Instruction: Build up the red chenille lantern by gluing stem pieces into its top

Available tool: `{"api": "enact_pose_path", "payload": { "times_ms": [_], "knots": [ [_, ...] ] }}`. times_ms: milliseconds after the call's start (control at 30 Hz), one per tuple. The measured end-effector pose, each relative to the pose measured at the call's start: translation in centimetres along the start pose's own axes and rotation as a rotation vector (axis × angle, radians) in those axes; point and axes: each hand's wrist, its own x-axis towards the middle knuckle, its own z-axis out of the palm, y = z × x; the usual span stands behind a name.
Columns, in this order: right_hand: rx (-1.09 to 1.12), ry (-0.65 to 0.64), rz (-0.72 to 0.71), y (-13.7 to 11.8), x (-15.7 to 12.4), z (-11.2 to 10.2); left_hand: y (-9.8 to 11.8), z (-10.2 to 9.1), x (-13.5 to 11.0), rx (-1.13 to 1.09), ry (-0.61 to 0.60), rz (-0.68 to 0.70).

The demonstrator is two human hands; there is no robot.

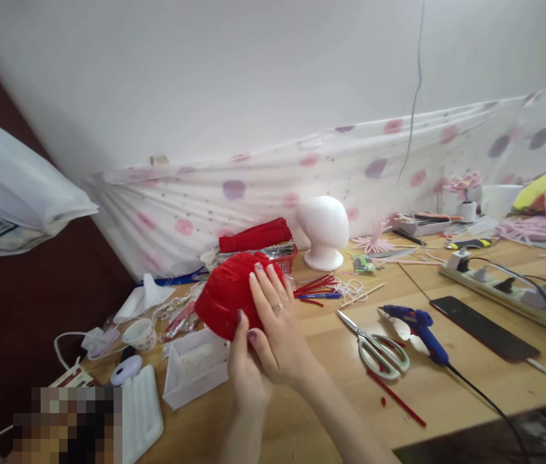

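A red, fuzzy, fan-shaped piece (227, 296) with fine ridges is held up over the table between my hands. My left hand (247, 377) grips its lower edge, thumb on the near face; the other fingers are hidden behind. Across the piece's right side lies my right hand (275, 322), its fingers stretched flat on the surface and a ring on one finger. To the right of my hands are scissors (374, 348), a red stem (396, 396) and a blue glue gun (418, 328). A white box (171, 380) stands just left of them.
Behind are a white foam head (325, 232) and a red basket (286, 261) topped by a red bundle (256, 235). A phone (485, 328) and a power strip (505, 293) lie right. A paper cup (140, 334) stands left; a white bag (16, 193) hangs above.
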Motion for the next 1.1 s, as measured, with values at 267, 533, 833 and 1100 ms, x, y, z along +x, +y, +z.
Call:
{"api": "enact_pose_path", "payload": {
  "times_ms": [267, 533, 833, 1100],
  "knots": [
    [0.047, 0.18, -0.059, 0.3, 0.4, -0.8, -0.6, -3.7, -0.1, 0.044, -0.14, 0.023],
    [-0.005, 0.0, -0.087, 1.8, -1.3, 2.4, 0.4, -2.6, 1.7, -0.075, -0.428, -0.227],
    [0.156, 0.127, -0.014, 1.7, -2.8, -0.2, 1.7, -3.4, 2.5, -0.071, -0.45, -0.301],
    [0.048, -0.092, -0.079, 1.8, -2.8, 1.1, 0.6, -1.3, 0.8, -0.088, -0.394, -0.365]
  ]
}}
